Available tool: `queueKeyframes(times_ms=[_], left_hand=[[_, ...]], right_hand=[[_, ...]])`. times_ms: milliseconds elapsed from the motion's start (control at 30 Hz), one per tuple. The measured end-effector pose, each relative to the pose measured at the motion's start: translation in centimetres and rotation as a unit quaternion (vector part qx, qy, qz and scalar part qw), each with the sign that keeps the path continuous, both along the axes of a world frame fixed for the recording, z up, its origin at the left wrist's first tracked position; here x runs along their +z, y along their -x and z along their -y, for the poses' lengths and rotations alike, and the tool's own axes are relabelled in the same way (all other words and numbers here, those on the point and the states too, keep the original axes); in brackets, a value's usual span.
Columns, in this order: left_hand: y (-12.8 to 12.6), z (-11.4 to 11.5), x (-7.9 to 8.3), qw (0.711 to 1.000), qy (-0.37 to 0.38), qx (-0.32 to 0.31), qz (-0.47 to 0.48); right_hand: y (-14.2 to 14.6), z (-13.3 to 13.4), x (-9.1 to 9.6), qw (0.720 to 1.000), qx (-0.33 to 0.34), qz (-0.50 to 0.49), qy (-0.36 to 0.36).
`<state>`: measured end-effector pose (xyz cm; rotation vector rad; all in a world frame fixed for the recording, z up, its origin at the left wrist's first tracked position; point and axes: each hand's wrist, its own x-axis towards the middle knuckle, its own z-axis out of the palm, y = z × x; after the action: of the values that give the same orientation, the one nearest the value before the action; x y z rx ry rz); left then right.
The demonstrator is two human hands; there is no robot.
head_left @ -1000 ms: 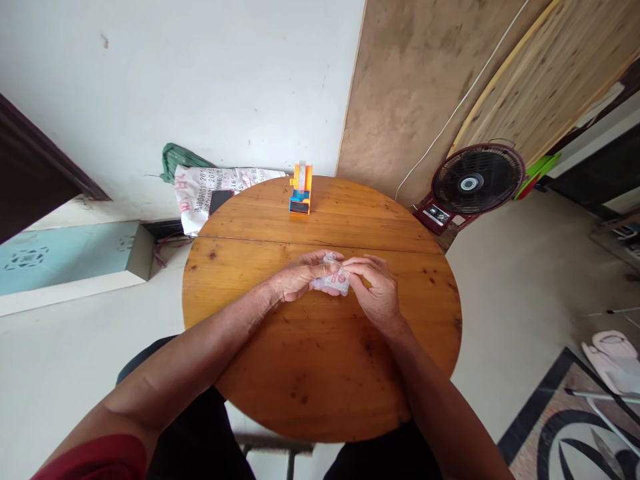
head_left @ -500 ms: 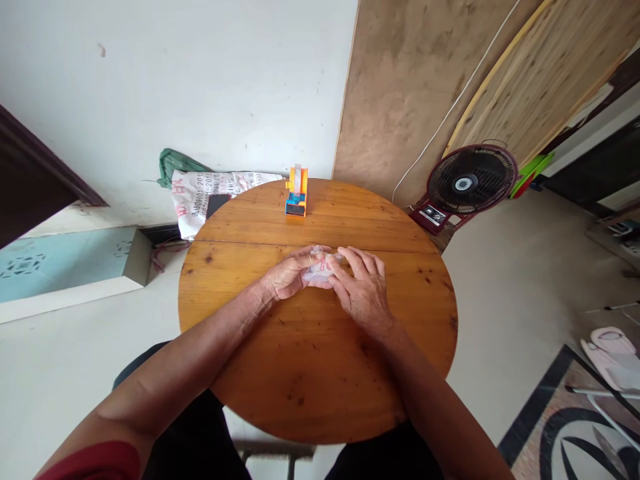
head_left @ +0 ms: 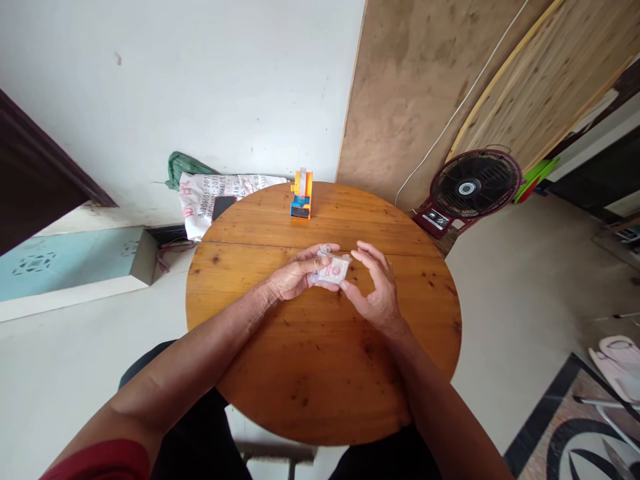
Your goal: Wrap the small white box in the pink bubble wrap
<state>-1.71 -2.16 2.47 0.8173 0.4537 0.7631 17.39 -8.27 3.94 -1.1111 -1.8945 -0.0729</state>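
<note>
A small whitish block with red print, wrapped in clear crinkled plastic [head_left: 334,270], is held above the middle of the round wooden table [head_left: 300,360]. My left hand [head_left: 299,272] grips its left side, thumb on top and fingers beneath. Just to the right, my right hand [head_left: 376,287] is open, its thumb and fingers spread apart. The right thumb tip is close to the packet's lower right corner; I cannot tell whether it touches. What exactly the plastic contains is unclear.
An orange and blue tape dispenser [head_left: 301,197] stands near the table's far edge. Behind the table at left lies a printed white sack [head_left: 200,200] with a green bag [head_left: 187,167]. A dark red fan [head_left: 467,190] stands right of the table, and a pale blue box [head_left: 75,263] at far left.
My right hand has drawn back to the right and its fingers have spread, showing more of the packet. My left hand keeps hold of it. The camera view has shifted slightly.
</note>
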Motion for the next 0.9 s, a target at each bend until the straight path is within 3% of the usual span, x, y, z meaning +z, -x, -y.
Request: queueKeyframes(times_ms=[267, 433, 900], left_hand=[[-0.4, 0.4, 0.1, 1.000, -0.002, 0.003, -0.007], [-0.4, 0.5, 0.3, 0.999, 0.018, 0.027, -0.015], [-0.5, 0.3, 0.0, 0.999, 0.048, 0.020, 0.001]], right_hand=[[0.4, 0.0, -0.6, 0.998, 0.026, 0.035, 0.045], [0.6, 0.0, -0.9, 0.998, 0.033, 0.057, 0.023], [0.4, -0.2, -0.5, 0.988, -0.003, 0.151, -0.006]])
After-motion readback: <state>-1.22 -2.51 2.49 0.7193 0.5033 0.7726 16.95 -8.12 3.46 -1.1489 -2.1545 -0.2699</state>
